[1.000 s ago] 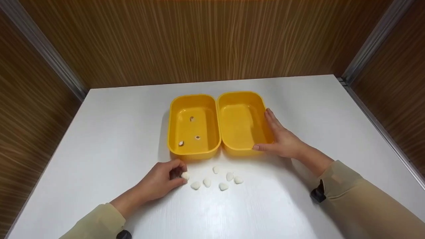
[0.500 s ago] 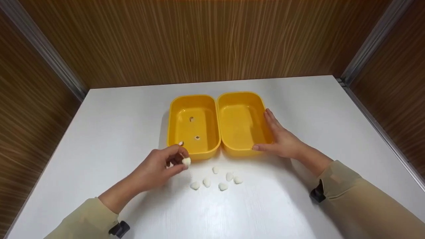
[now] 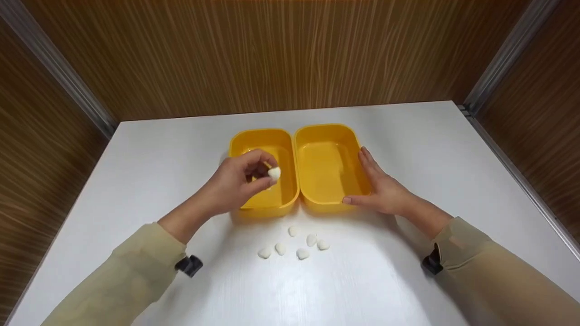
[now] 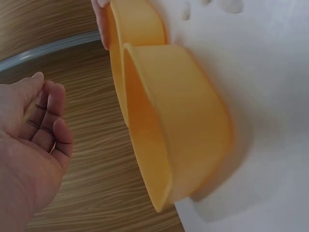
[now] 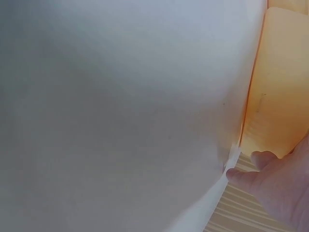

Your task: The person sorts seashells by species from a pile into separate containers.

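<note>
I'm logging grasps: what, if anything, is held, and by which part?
The left grip pinches a small white piece by opposite edges, between thumb and finger; the right grip rests against the right-hand yellow bin.

White table: a yellow bin stands beneath the left hand, a second bin against the right hand (rims adjoining); six white pieces lie nearer, between both.

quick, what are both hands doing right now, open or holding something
Left hand: pinches a small white piece over the left yellow box.
Right hand: open, resting against the right yellow box.
</note>
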The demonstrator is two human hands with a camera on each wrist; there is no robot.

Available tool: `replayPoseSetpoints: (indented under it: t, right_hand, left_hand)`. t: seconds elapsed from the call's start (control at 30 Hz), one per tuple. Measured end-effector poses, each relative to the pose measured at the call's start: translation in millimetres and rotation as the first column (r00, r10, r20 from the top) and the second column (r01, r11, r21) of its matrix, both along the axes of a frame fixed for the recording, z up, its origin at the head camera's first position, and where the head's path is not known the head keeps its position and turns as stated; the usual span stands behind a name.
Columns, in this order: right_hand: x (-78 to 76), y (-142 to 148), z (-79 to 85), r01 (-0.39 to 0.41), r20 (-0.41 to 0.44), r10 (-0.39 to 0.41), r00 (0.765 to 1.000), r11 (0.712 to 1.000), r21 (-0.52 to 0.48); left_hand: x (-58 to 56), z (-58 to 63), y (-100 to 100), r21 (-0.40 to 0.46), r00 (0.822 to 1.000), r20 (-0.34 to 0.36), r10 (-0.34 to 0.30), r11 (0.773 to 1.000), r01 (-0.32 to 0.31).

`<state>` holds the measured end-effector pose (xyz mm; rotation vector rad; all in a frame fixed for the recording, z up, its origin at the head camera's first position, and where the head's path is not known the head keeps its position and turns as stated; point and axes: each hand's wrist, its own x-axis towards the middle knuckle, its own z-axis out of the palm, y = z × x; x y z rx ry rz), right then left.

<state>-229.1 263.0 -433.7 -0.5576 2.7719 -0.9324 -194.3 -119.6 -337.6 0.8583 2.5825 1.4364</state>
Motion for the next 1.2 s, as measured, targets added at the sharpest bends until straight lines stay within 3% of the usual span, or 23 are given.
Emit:
replayPoseSetpoints:
  t: [0.27, 0.57, 1.0, 1.2]
  right_hand:
    - [0.7, -1, -1.2, 0.004, 0.001, -0.004, 1.0, 1.0, -0.013]
    - [4.3, -6, -1.1, 0.027, 0.022, -0.027, 0.999, 0.999, -0.019]
    - [5.7, -9, 1.9, 0.005, 0.012, -0.005, 1.0, 1.0, -0.005]
    - [6.9, -12, 1.5, 0.003, 0.005, -0.003, 1.0, 1.0, 0.007]
  left_hand:
    - [-33.9, 11.3, 31, 0.02, 0.999, 0.039, 0.009, 1.0, -0.009]
    - [-63.8, 0.2, 63, 0.003, 0.993, 0.116, 0.006, 1.0, -0.007]
    - [-87.2, -28.1, 103, -0.037, 0.977, 0.213, 0.0, 0.999, 0.008]
    - [-89.7, -40.1, 111, -0.07, 0.965, 0.261, 0.02, 0.998, -0.002]
